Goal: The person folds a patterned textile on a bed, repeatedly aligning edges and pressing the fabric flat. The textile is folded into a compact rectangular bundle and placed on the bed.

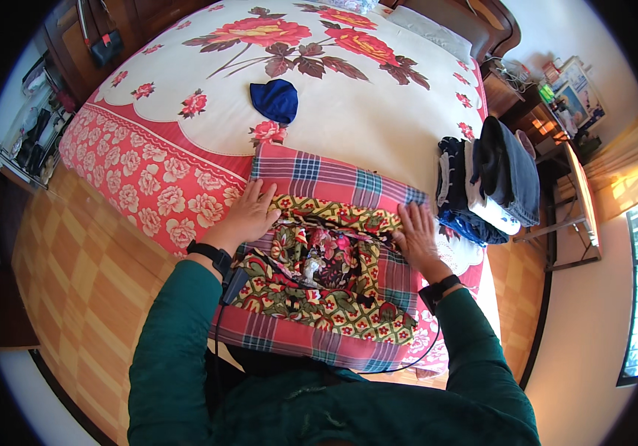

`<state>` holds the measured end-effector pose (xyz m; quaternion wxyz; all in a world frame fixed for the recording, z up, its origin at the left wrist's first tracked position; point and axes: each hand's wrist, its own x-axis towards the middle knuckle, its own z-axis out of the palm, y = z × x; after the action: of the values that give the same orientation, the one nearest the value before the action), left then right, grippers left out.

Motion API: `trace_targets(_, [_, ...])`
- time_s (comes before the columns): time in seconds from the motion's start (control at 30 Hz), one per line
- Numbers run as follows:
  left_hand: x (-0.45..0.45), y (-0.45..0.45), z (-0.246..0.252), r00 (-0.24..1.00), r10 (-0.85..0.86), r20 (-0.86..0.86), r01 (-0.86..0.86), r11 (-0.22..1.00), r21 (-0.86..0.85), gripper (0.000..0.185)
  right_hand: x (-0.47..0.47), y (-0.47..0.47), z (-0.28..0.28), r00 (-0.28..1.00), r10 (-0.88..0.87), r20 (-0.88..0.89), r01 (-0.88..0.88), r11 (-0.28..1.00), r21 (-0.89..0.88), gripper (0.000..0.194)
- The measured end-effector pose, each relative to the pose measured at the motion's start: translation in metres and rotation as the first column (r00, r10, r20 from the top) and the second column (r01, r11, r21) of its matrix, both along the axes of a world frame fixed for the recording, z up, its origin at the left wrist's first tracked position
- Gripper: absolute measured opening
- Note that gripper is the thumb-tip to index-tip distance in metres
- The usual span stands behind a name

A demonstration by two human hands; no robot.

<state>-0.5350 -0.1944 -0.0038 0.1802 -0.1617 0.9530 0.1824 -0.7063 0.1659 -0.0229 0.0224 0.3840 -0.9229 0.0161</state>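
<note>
A red plaid cloth [330,167] is spread at the near edge of the bed, its far part lying as a flat band. On top of it is a yellow, red and green patterned cloth [330,312], bunched into folds. A dark floral fabric with pink blooms [347,259] shows in the middle, with a small whitish patch on it. My left hand [255,214] rests on the left side of the plaid band with nothing in its grasp. My right hand [419,237] presses flat at the band's right end, fingers extended.
A navy blue cap [275,101] lies on the rose-print bedspread [352,117]. To the right stands a stack of folded clothes [481,184], with dark jeans among them. A folding table [578,195] is by the wall. At left, a black bag [107,49] hangs near a rack [32,134].
</note>
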Motion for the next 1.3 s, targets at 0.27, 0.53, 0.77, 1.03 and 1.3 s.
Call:
trace_targets(0.27, [0.023,0.001,0.018,0.935,-0.112,-0.337,0.071,0.989,-0.132,0.059,-0.051,-0.013,0.036,0.973,0.161,0.165,-0.166,0.986,0.014,0.058])
trace_targets(0.53, [0.098,0.048,0.055,0.802,-0.34,-0.491,0.33,0.938,-0.109,0.057,-0.095,-0.15,0.049,0.766,0.374,0.523,-0.308,0.927,-0.212,0.072])
trace_targets(0.77, [0.156,0.045,0.045,0.835,-0.267,-0.481,0.215,0.963,-0.162,0.054,-0.093,-0.204,0.053,0.754,0.218,0.62,-0.318,0.946,0.054,0.067])
trace_targets(1.03, [0.133,0.028,-0.004,0.893,-0.282,-0.35,0.274,0.959,-0.074,0.054,0.028,-0.156,0.135,0.856,0.518,0.007,-0.516,0.854,-0.063,0.039])
trace_targets(1.3, [0.164,0.005,-0.018,0.753,0.636,-0.17,0.018,0.238,0.971,0.04,0.227,-0.06,0.119,0.664,0.743,-0.084,-0.748,0.661,-0.061,0.049])
